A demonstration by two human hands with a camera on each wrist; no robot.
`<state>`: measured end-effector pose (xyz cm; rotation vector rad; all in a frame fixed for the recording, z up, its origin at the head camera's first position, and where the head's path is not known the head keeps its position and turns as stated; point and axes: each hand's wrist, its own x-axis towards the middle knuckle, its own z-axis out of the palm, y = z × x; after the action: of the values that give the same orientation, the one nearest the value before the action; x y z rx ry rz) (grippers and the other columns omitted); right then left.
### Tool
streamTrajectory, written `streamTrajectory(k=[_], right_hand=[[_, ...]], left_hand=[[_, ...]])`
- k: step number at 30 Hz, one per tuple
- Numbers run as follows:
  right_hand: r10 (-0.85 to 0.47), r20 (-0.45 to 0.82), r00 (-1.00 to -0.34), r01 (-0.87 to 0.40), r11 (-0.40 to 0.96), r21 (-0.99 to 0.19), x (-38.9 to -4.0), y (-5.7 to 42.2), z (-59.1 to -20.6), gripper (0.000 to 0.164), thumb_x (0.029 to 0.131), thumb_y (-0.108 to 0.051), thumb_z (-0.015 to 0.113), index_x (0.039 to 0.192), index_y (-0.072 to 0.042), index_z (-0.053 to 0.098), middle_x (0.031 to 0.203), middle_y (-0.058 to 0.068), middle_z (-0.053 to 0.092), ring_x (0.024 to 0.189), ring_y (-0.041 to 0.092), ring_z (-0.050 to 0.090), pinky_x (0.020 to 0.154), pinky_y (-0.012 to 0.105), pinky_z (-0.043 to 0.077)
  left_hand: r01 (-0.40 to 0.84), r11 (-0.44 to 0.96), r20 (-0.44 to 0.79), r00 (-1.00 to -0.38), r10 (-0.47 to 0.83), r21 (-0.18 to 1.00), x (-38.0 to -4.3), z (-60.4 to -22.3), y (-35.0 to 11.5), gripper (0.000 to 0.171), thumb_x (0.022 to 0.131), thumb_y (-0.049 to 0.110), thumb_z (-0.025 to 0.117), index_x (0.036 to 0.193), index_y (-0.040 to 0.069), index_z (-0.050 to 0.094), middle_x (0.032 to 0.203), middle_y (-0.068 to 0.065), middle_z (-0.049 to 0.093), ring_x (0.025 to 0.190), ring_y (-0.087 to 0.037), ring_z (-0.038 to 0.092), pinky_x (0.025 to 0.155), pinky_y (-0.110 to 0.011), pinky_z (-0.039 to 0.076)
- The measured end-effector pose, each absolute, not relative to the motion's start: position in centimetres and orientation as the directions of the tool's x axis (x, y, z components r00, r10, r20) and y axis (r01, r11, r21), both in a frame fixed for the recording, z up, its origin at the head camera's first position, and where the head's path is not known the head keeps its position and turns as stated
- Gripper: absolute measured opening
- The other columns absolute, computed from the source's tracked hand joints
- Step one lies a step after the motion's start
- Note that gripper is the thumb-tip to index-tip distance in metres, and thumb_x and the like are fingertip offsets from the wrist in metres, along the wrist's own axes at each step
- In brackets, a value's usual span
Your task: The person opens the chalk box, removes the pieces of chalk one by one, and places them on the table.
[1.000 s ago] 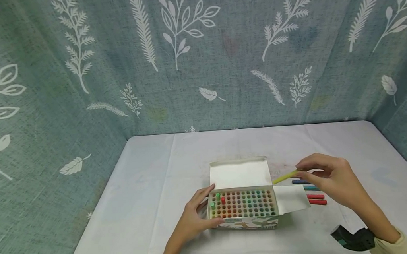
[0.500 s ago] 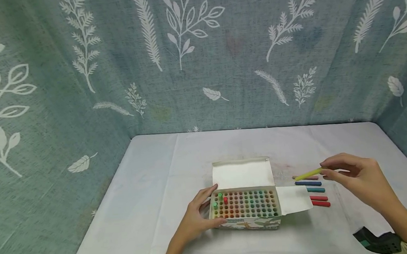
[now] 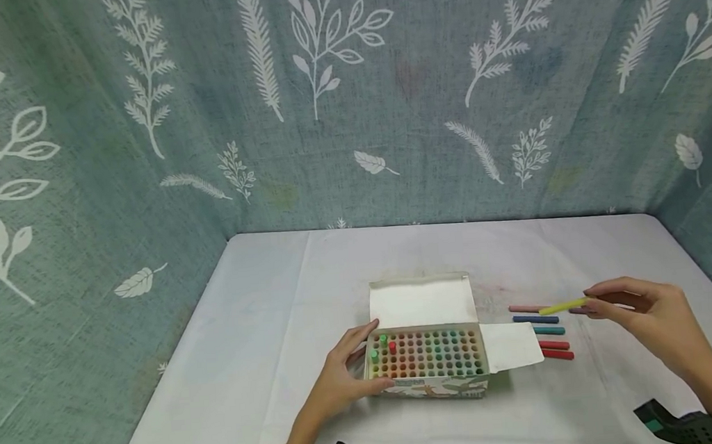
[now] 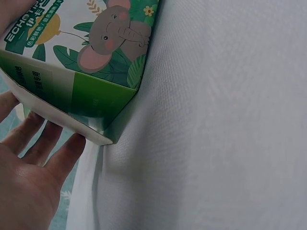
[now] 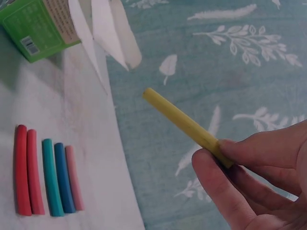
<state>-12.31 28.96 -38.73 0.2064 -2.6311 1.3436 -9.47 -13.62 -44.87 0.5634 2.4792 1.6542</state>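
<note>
right hand [image 3: 652, 314]: grip pinches yellow chalk [image 3: 563, 306] above row, 3 o'clock of box [image 3: 426, 356]
left hand [image 3: 343, 376]: fingers straight, steadying box
done: five sticks [image 3: 543, 333] on bench [image 3: 279, 367]
left: box mostly full

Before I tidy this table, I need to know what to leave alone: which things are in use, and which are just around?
In use:
yellow chalk, pinched by right hand
chalk box, steadied by left hand
row of five chalks

Just around:
white tablecloth
leaf-print backdrop
</note>
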Motion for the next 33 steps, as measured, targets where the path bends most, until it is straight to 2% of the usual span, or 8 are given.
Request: streamTrajectory(k=[6,14,19,28,33], right_hand=[[0.003,0.176,-0.984,-0.138,0.603,-0.785,-12.6,30.0,-39.5,0.026,0.080,-0.019,0.065,0.101,-0.003,0.063,0.091,0.002,0.062,0.071,0.009,0.064,0.063,0.010,0.048],[0.029,0.129,-0.991,-0.084,0.617,-0.782,-13.3,31.6,-40.1,0.029,0.082,-0.021,0.063,0.103,-0.002,0.062,0.091,-0.004,0.061,0.075,-0.001,0.059,0.062,0.009,0.048],[0.056,0.100,-0.993,-0.044,0.617,-0.786,-13.6,32.3,-40.8,0.030,0.083,-0.021,0.061,0.105,-0.001,0.060,0.092,-0.003,0.060,0.073,0.001,0.061,0.061,0.010,0.049],[0.070,0.083,-0.994,-0.027,0.580,-0.814,-13.9,33.8,-41.9,0.028,0.084,-0.013,0.059,0.106,0.005,0.058,0.086,-0.015,0.058,0.071,0.006,0.063,0.060,0.013,0.050],[0.065,0.047,-0.997,-0.004,0.545,-0.838,-14.1,34.3,-42.8,0.031,0.085,-0.015,0.059,0.107,0.006,0.057,0.087,-0.015,0.058,0.071,0.009,0.064,0.062,0.018,0.052]], left_hand=[[0.233,0.338,0.105,-0.929,0.355,0.912,-9.5,-44.9,-13.7,0.083,0.069,0.023,0.076,0.138,0.018,0.030,0.134,-0.003,0.034,0.125,-0.017,0.030,0.098,-0.041,0.034],[0.233,0.333,0.104,-0.926,0.363,0.914,-9.6,-44.9,-13.6,0.083,0.069,0.023,0.076,0.138,0.017,0.030,0.134,-0.004,0.034,0.125,-0.017,0.029,0.098,-0.042,0.034],[0.241,0.327,0.111,-0.922,0.370,0.914,-9.6,-44.8,-13.6,0.083,0.069,0.022,0.076,0.138,0.016,0.030,0.134,-0.005,0.034,0.125,-0.019,0.029,0.098,-0.041,0.034],[0.235,0.331,0.104,-0.924,0.369,0.914,-9.7,-44.7,-13.4,0.083,0.069,0.023,0.076,0.138,0.017,0.030,0.134,-0.005,0.034,0.125,-0.018,0.029,0.098,-0.039,0.034],[0.223,0.332,0.096,-0.928,0.359,0.916,-9.7,-44.7,-13.5,0.084,0.069,0.022,0.076,0.138,0.017,0.030,0.134,-0.005,0.034,0.125,-0.019,0.029,0.098,-0.041,0.034]])
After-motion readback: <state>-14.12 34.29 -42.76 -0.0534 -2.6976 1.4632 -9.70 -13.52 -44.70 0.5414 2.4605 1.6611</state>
